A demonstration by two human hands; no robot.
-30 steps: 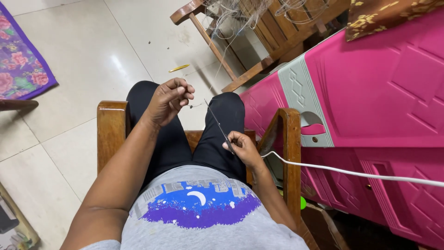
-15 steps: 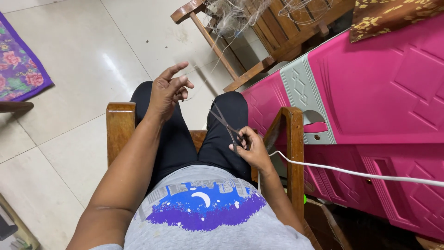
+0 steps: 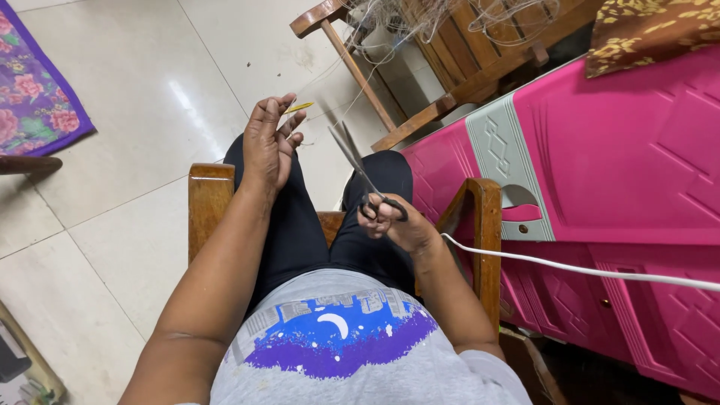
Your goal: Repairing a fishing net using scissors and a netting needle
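Observation:
I sit in a wooden armchair (image 3: 208, 196) and look down at my lap. My right hand (image 3: 397, 223) grips the black handles of a pair of scissors (image 3: 358, 171), whose blades are slightly parted and point up and away from me. My left hand (image 3: 268, 142) is raised over my left knee with the fingers bunched upward; a thin thread seems to run from it, too fine to be sure. The scissor tips stand a little to the right of my left hand, not touching it.
A pink plastic cabinet (image 3: 622, 157) stands close on my right, with a white cord (image 3: 585, 271) crossing its front. Another wooden chair (image 3: 420, 67) draped in tangled thread is ahead. A small yellow object (image 3: 298, 108) lies on the tiled floor. A floral mat (image 3: 34, 90) lies far left.
My right hand has brought the scissors up and forward toward my left hand, and the blades have parted. My left hand has risen slightly and its fingers have spread upward.

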